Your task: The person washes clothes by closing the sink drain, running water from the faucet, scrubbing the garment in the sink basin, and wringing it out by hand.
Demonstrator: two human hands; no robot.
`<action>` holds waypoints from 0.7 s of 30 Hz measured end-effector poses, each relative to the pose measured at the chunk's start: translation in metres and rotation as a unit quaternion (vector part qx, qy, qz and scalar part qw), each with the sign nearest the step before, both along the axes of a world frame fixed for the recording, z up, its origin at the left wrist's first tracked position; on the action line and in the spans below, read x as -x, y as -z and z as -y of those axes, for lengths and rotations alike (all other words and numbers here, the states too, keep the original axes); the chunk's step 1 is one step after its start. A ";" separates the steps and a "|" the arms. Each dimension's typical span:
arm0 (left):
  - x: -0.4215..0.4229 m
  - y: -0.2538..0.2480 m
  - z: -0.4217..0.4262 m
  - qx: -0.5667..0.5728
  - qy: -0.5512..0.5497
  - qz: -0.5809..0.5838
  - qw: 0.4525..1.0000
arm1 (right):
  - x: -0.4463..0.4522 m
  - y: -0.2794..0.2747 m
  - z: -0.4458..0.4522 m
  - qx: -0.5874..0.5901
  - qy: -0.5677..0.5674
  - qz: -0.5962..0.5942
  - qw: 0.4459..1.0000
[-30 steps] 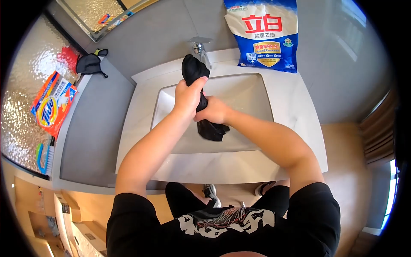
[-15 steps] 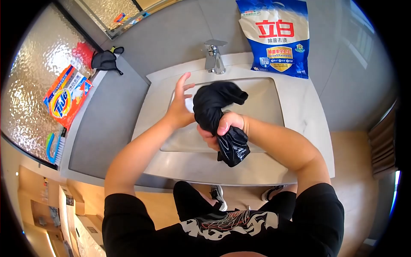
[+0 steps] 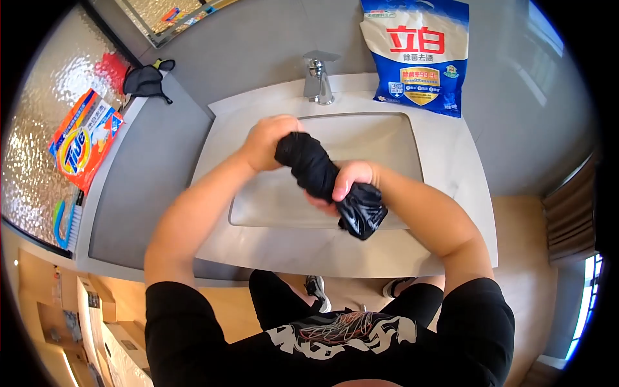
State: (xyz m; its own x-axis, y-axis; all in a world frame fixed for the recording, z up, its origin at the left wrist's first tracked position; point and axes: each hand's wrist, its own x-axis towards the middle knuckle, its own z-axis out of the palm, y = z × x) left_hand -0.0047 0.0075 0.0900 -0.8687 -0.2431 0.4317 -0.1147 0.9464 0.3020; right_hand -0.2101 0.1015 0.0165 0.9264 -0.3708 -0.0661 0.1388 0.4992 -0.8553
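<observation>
A wet black cloth garment (image 3: pixel 311 166), its exact kind not clear, is bunched into a twisted roll above the sink (image 3: pixel 390 151). My left hand (image 3: pixel 271 140) is closed round its upper left end, with the fingertips partly hidden. Lower down and to the right, my right hand (image 3: pixel 348 184) grips the roll. Past that hand a shiny, wet-looking loose end with small pale print hangs over the basin's front part. Behind the basin stands a chrome faucet (image 3: pixel 318 79).
A blue and white detergent bag (image 3: pixel 419 58) stands at the counter's back right. On the left ledge are an orange Tide bag (image 3: pixel 84 138), a blue-green brush (image 3: pixel 68 222) and a black strapped item (image 3: pixel 145 82). The pale counter (image 3: pixel 361 255) surrounds the basin.
My left hand, open and beside the cloth before, has closed on its upper end. The curled cloth is now drawn into a straighter roll. My right hand keeps its grip.
</observation>
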 end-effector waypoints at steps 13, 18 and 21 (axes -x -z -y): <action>0.002 -0.003 -0.033 -0.256 -0.194 0.280 0.905 | 0.017 0.005 0.022 0.619 0.467 -0.432 0.461; 0.010 0.039 -0.071 -0.695 -0.060 0.090 0.711 | 0.024 0.013 0.031 0.708 0.515 -0.319 0.364; 0.026 0.054 -0.097 -0.820 0.003 -0.003 0.572 | 0.026 0.011 0.032 0.722 0.533 -0.268 0.351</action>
